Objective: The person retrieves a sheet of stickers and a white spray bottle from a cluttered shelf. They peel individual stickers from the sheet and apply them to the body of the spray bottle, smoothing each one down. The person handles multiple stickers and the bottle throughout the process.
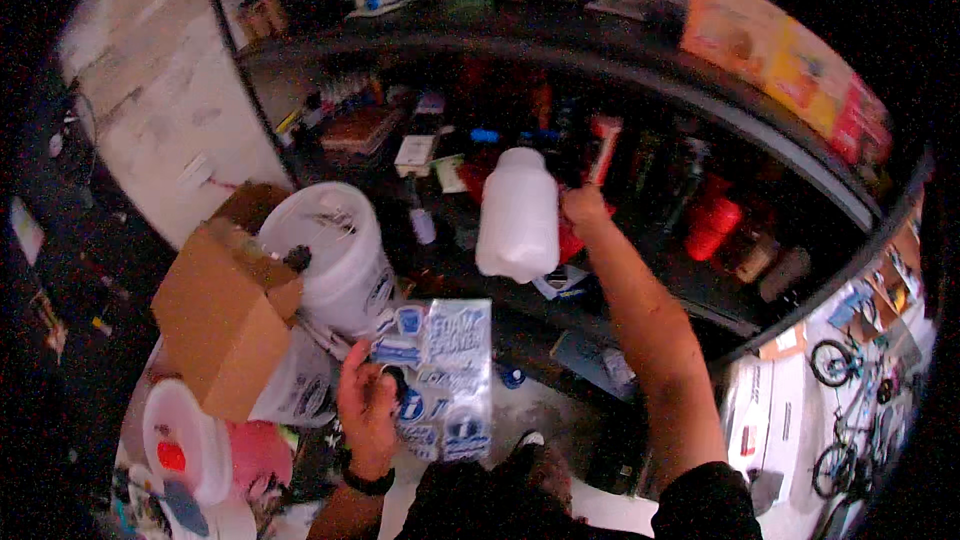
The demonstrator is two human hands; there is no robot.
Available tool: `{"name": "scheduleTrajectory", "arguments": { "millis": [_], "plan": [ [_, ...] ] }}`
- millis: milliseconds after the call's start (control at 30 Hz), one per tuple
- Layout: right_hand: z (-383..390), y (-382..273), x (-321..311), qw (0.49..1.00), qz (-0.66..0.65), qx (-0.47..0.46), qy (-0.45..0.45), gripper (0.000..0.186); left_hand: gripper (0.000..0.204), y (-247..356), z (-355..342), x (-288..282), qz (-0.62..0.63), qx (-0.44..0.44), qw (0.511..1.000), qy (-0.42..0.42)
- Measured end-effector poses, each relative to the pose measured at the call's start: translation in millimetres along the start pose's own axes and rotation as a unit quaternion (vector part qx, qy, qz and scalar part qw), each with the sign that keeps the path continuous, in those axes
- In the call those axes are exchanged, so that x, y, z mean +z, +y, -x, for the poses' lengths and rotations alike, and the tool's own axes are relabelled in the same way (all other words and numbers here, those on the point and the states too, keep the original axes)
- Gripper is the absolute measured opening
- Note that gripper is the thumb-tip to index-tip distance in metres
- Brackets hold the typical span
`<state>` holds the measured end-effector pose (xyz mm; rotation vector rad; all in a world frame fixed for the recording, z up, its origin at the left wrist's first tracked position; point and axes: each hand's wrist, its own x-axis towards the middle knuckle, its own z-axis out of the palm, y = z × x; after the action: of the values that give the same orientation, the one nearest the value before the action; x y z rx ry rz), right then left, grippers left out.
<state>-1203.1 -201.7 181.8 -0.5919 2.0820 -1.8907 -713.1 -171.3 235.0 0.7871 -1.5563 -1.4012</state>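
Observation:
On the left, my left hand point(366, 402), with a dark band at the wrist, is closed at the side edge of a flat-faced box point(462, 380) printed in blue, white and silver. A small dark round shape lies by the fingers; I cannot tell if it is part of the box. My right hand point(587, 208) reaches forward to the shelf and is closed round a red handle-like piece point(602, 145) with a pale strip. Just left of that hand is a white plastic bottle point(518, 220); whether it joins the red piece is hidden.
The dark shelf point(560, 55) spans the front, with several bottles and small boxes. Left stand an open cardboard box point(220, 315), a white bucket point(325, 250) and a white tub point(180, 430). A red canister point(712, 230) sits on the shelf; bicycles point(835, 420) stand far right.

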Motion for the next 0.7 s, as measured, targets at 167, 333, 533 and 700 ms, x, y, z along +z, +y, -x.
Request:
{"name": "scheduleTrajectory", "arguments": {
  "millis": [167, 333, 533, 700],
  "plan": [
    [-48.2, 40.8, -15.5, 0.990, -0.063, 0.107, -0.069, 0.016, 0.047, -5.6, -38.6, 46.5, 0.085, -0.019, 0.996, 0.008],
    [-27.7, 33.0, 1.7, 0.966, -0.216, 0.062, -0.131, 0.023, 0.031, 4.0, -73.1, 65.6, 0.116, -0.041, 0.992, -0.024],
    [-47.5, 111.5, -42.5, 0.983, 0.093, -0.136, -0.079, 0.031, 0.023, -4.2, -130.0, 83.0, 0.188, -0.016, 0.979, -0.074],
    [72.3, -2.6, -29.4, 0.996, 0.038, -0.074, 0.024, 0.035, 0.016, 12.8, -147.3, 88.3, 0.248, -0.055, 0.963, -0.089]
  ]
}}
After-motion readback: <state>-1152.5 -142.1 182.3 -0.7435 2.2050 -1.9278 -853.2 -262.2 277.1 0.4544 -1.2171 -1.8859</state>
